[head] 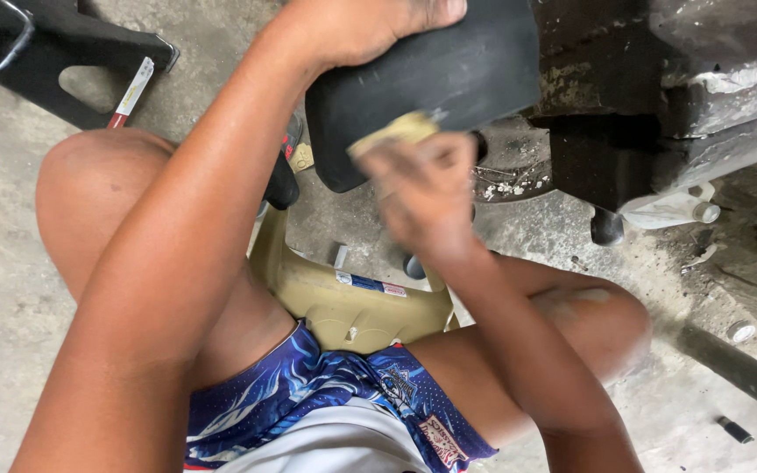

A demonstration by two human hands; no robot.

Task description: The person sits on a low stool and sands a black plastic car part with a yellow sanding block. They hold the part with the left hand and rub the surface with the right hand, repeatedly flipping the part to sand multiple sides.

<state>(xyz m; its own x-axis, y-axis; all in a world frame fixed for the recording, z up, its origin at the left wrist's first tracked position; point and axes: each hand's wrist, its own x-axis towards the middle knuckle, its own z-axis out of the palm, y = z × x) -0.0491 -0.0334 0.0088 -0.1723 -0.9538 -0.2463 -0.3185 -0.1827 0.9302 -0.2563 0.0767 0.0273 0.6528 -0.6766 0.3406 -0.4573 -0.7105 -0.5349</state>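
Observation:
My left hand (370, 26) grips the top of a black, smooth rubber-like block (449, 79) held up in front of me. My right hand (427, 188), blurred by motion, presses a small tan scrap, like sandpaper (396, 131), against the block's lower edge. I sit on a low tan plastic stool (343, 302), with my bare knees to either side of it. The block hides the ground behind it.
A heavy dark metal vehicle part (659, 96) fills the upper right, with a clear plastic bottle (672, 210) under it. A black stand (54, 52) and a red-handled tool (129, 96) lie upper left. A dark pipe (738, 368) lies on the concrete at right.

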